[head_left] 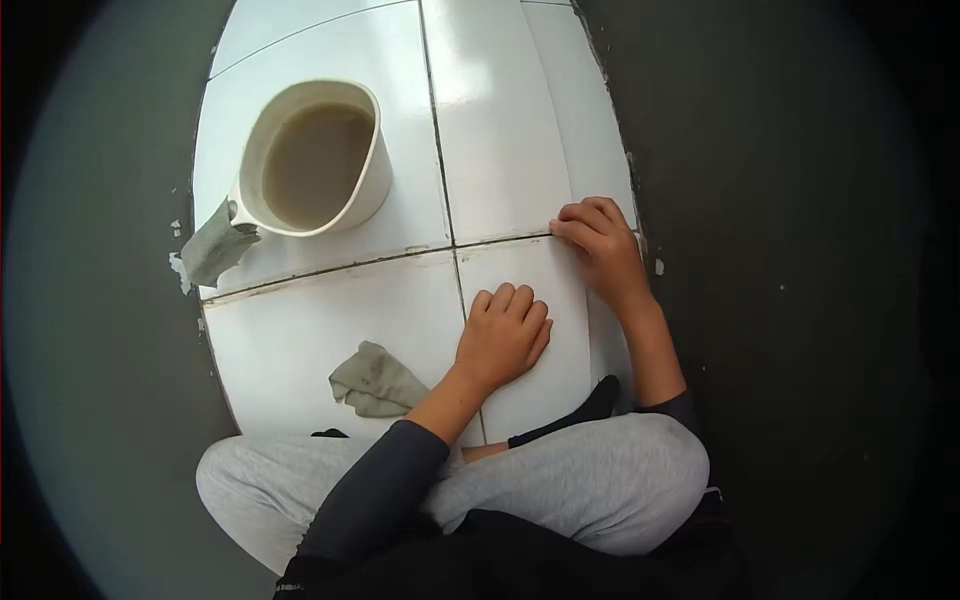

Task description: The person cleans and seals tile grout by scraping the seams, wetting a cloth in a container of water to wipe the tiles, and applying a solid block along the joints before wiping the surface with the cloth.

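Note:
My left hand (503,338) rests back-up on the white tile (340,310), its fingers curled under. Whatever may be beneath those fingers is hidden. Farther right, my right hand (603,248) bends over the tiles, with thumb and fingers drawn together close to a grout line. I cannot make out anything between its fingertips. A grey-green cloth (375,382) lies crumpled just left of my left forearm, which covers part of it. Away to the upper left stands a white dipper (375,185) holding cloudy brownish water (318,165).
A second grey cloth (215,250) hangs over the dipper's handle near the tiles' left edge. Dark grey floor (780,300) borders the white tiles on both sides. My bent legs in grey trousers (610,470) sit close in front, with a dark sock (600,398) showing.

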{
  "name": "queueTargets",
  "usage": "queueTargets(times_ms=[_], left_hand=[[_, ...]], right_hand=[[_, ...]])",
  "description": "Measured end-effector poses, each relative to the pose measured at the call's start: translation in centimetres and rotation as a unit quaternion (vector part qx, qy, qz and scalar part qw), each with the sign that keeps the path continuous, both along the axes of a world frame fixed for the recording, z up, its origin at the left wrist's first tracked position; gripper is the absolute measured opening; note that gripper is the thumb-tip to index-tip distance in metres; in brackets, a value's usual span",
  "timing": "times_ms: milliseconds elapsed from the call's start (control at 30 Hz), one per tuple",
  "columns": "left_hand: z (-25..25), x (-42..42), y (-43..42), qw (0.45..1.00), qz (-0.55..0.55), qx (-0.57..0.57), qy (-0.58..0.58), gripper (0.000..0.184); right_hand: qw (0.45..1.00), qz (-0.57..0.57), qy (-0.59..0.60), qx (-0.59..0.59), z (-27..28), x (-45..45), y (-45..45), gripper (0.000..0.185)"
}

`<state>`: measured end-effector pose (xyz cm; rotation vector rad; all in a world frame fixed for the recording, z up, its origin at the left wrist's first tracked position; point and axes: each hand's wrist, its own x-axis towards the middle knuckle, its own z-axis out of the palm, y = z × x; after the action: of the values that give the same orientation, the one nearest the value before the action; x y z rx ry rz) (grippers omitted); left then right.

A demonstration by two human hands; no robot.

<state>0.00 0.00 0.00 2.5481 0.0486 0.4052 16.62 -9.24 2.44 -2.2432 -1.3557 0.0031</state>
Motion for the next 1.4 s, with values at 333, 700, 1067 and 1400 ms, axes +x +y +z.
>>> queueTargets(times_ms=[333, 700, 1067, 1400], left_hand=[[0.1, 0.0, 0.1, 1.000, 0.005, 0.020, 0.013, 0.015], [0.0, 0.0, 0.1, 1.000, 0.007, 0.002, -0.005, 0.015], [0.0, 0.1, 0.0, 1.000, 0.007, 0.003, -0.009, 0.015], [0.1, 0.2, 0.1, 1.000, 0.012, 0.006, -0.003, 0.015]], right_hand=[[0.999, 0.002, 0.007, 0.031, 0.1, -0.1, 0.2, 0.020], [0.999, 0.008, -0.005, 0.039, 0.2, 0.1, 0.1, 0.019], [1.000, -0.003, -0.013, 0.023, -0.1, 1.3, -1.8, 0.015], [0.999, 0.030, -0.012, 0.042, -0.1, 0.2, -0.2, 0.015]])
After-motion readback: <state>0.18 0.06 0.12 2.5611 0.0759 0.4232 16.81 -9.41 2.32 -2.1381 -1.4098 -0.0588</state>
